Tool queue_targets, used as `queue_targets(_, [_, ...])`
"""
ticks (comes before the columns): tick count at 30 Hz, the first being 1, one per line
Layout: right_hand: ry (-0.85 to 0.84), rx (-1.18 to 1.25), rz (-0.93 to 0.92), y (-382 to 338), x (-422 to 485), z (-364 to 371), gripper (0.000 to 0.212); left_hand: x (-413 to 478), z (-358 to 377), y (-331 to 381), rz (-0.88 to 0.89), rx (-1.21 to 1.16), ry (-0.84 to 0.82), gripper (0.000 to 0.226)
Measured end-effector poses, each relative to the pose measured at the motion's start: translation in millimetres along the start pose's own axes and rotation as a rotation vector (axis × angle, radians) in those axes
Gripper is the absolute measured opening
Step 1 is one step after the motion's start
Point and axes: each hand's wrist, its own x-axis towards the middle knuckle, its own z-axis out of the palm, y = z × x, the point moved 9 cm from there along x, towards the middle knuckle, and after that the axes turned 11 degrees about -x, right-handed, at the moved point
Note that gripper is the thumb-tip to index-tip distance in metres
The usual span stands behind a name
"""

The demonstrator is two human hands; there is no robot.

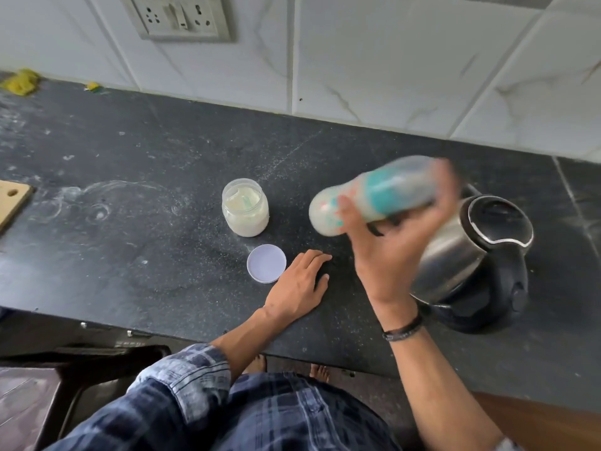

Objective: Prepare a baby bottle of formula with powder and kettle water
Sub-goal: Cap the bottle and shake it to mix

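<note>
a: where is the baby bottle?

b: in the air, tipped almost on its side and blurred, milky liquid inside. the right hand grips it, fingers wrapped round its body, in front of the steel kettle.

a: and the left hand?

b: flat on the dark counter, fingers straight, holding nothing, just beside the round lid.

a: the powder?

b: the open powder jar stands upright behind the lid, left of the bottle. a wooden board shows at the far left edge, and a wall socket is on the tiles above.
</note>
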Motion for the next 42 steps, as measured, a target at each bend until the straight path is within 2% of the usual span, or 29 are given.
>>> queue_targets(1, [-0.038, -0.003, 0.030, 3, -3, 3, 0.089, 0, 0, 0, -0.002, -0.008, -0.010, 0.042])
queue_targets(2, [0.015, 0.014, 0.061, 3, -4, -4, 0.091, 0, 1, 0, -0.005, -0.016, -0.018, 0.042])
queue_targets(4, [0.114, 0.068, -0.002, -3, -1, -17, 0.100, 1, 0, 1, -0.013, -0.013, -0.009, 0.042])
queue_targets(6, [0.128, 0.046, -0.037, -2, 2, -17, 0.104, 1, 0, 0, -0.005, 0.004, 0.001, 0.042])
queue_targets(9, [-0.054, -0.002, 0.036, 10, -7, 7, 0.086, -1, 0, 0, -0.002, -0.004, -0.002, 0.041])
queue_targets(11, [0.014, 0.051, 0.069, 8, -9, 1, 0.092, 0, 0, 1, 0.000, -0.018, -0.005, 0.041])
queue_targets(13, [0.073, 0.036, -0.004, 9, -8, -6, 0.097, 1, -1, 2, -0.004, -0.001, -0.002, 0.042])
queue_targets(17, [-0.131, -0.036, 0.189, 52, -18, 18, 0.092, 0, 0, 2, -0.005, -0.003, -0.013, 0.042])
queue_targets(19, [-0.157, -0.067, 0.222, 67, -22, 20, 0.091, 1, -1, 2, -0.004, -0.012, -0.014, 0.043])
queue_targets(24, [-0.192, -0.214, 0.232, 101, -17, 23, 0.088, 1, -2, 3, -0.007, -0.007, -0.005, 0.042])
queue_targets(34, [-0.502, -0.518, 0.114, 141, -40, 62, 0.081, 0, -2, 5, -0.011, -0.008, -0.013, 0.042])
queue_targets(42, [-0.598, -0.575, 0.120, 160, -48, 70, 0.077, 1, -2, 6, 0.000, -0.001, -0.014, 0.042])
